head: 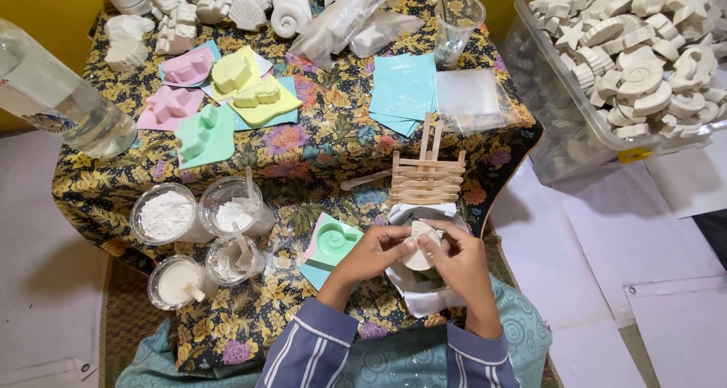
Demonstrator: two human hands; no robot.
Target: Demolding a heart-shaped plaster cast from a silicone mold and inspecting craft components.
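Observation:
My left hand [371, 253] and my right hand [462, 263] together hold a small white plaster cast [419, 246] over a white bowl-like container [424, 297] at the near edge of the floral-clothed table [318, 153]. Fingers of both hands press around the cast. Just left of my left hand lies a green shell-shaped mould [333, 242] on a pink sheet. A small rack of wooden sticks [428, 172] stands just beyond my hands.
Clear cups of white powder and paste [166, 215] sit at the near left. Coloured moulds [219, 93], blue sheets [401, 89], a clear cup [458, 24] and white casts [250, 2] fill the far side. A clear bin [560, 93] of casts stands right; a bottle [60, 100] left.

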